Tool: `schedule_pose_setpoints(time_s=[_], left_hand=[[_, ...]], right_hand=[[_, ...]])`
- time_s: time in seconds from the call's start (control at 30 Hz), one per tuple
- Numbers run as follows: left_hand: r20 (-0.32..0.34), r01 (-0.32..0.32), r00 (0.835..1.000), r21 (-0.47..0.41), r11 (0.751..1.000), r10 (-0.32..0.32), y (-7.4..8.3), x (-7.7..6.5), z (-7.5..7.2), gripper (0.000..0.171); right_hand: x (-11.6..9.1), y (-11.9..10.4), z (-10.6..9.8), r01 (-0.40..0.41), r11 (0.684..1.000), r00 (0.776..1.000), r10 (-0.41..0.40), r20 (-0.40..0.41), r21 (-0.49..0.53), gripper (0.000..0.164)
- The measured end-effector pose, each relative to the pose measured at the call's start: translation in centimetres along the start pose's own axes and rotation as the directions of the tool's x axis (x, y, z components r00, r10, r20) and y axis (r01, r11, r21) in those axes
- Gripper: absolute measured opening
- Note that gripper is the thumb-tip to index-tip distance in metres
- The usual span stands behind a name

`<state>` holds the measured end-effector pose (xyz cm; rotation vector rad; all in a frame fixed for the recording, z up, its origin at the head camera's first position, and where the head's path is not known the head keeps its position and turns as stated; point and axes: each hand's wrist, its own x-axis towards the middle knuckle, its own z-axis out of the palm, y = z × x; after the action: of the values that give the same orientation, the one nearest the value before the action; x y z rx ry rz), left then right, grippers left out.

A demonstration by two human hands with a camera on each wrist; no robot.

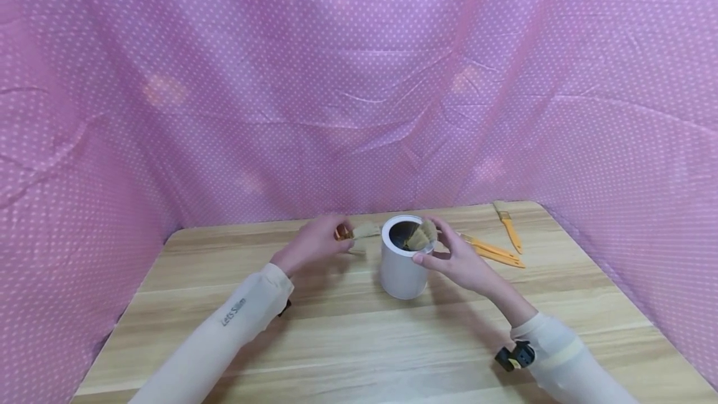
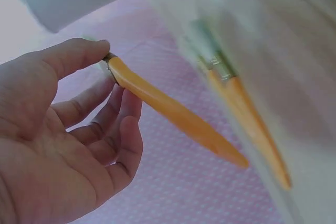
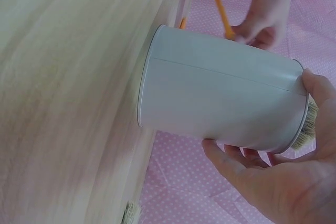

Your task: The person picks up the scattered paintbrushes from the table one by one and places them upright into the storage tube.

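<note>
A white can [image 1: 404,276] stands upright on the wooden table, with paintbrush bristles [image 1: 422,237] poking out of its mouth. My right hand [image 1: 462,264] holds the can near the rim, thumb and fingers spread round its side, as the right wrist view shows too. To the left of the can, my left hand [image 1: 316,243] pinches a paintbrush [image 2: 168,108] by its metal band, between thumb and fingers. The orange handle points away from the palm, and the bristles [image 1: 366,230] face the can. Two more paintbrushes [image 2: 247,111] lie on the table by the left hand, blurred in the left wrist view.
Right of the can, two orange-handled paintbrushes [image 1: 496,254] lie side by side, partly behind the right hand. Another paintbrush [image 1: 509,229] lies near the table's back right. A pink dotted cloth [image 1: 359,92] hangs round the table's back and sides.
</note>
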<state>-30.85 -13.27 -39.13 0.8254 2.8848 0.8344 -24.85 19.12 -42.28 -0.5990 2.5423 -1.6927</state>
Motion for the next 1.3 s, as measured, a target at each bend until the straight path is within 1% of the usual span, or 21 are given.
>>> schedule_pose_setpoints(time_s=[0.13,0.23,0.37,0.43,0.53,0.63,0.7,0.77,0.83,0.9,0.97,1.03,1.1,1.13,1.3], left_hand=[[-0.061,-0.039,0.997,-0.036,0.999,0.037,1.7,-0.2,-1.5,0.019],[-0.110,-0.065,0.992,-0.051,0.997,0.060,3.0,-0.3,-2.4,0.022],[-0.181,-0.102,0.980,-0.081,0.991,0.086,4.7,-0.4,-3.3,0.024],[-0.211,-0.117,0.973,-0.115,0.986,0.091,5.5,-0.4,-3.6,0.024],[-0.264,-0.161,0.958,-0.171,0.972,0.112,6.6,-0.6,-4.0,0.024],[-0.322,-0.217,0.937,-0.243,0.946,0.132,7.6,-0.9,-4.5,0.026],[-0.352,-0.254,0.926,-0.304,0.918,0.140,8.3,-1.1,-4.8,0.029],[-0.371,-0.282,0.919,-0.373,0.884,0.137,8.8,-1.3,-5.0,0.031],[-0.382,-0.303,0.915,-0.435,0.848,0.131,9.3,-1.5,-5.2,0.032],[-0.397,-0.328,0.909,-0.484,0.811,0.131,9.8,-1.7,-5.2,0.032],[-0.417,-0.361,0.898,-0.515,0.778,0.140,10.1,-1.7,-5.2,0.032],[-0.432,-0.389,0.888,-0.529,0.754,0.156,10.4,-1.7,-5.0,0.031],[-0.437,-0.409,0.883,-0.536,0.739,0.172,10.5,-1.7,-4.7,0.030],[-0.436,-0.414,0.882,-0.535,0.737,0.179,10.5,-1.7,-4.5,0.030],[-0.418,-0.408,0.890,-0.545,0.733,0.185,10.3,-1.5,-3.4,0.029]], right_hand=[[-0.1,-0.1,0.0,-0.002,1.000,1.000,0.002,0.001,0.000,0.087],[-0.1,-0.2,0.0,-0.001,1.000,1.000,0.001,0.000,0.000,0.088],[-0.2,-0.3,0.0,-0.002,1.000,1.000,0.002,0.003,0.008,0.089],[-0.2,-0.3,0.0,-0.003,1.000,1.000,0.003,0.004,0.013,0.087],[-0.2,-0.3,0.0,-0.003,1.000,1.000,0.003,0.004,0.021,0.086],[-0.1,-0.2,0.0,0.001,1.000,1.000,-0.001,0.002,0.021,0.085],[0.0,-0.2,0.0,0.005,1.000,1.000,-0.005,0.001,0.018,0.086],[0.0,-0.2,0.1,0.006,1.000,1.000,-0.006,0.001,0.012,0.086],[0.0,-0.1,0.1,0.007,1.000,1.000,-0.007,0.002,0.012,0.085],[0.0,0.0,0.1,0.006,1.000,1.000,-0.006,0.002,0.010,0.084],[0.0,0.1,0.1,0.009,1.000,1.000,-0.009,0.000,0.013,0.084],[0.0,0.1,0.1,0.018,1.000,1.000,-0.018,-0.002,0.017,0.085],[0.1,0.1,0.1,0.026,0.999,1.000,-0.026,-0.004,0.021,0.085],[0.1,0.1,0.1,0.029,0.999,1.000,-0.029,-0.004,0.022,0.085],[0.1,0.1,0.1,0.029,0.999,1.000,-0.029,0.002,0.027,0.086]])
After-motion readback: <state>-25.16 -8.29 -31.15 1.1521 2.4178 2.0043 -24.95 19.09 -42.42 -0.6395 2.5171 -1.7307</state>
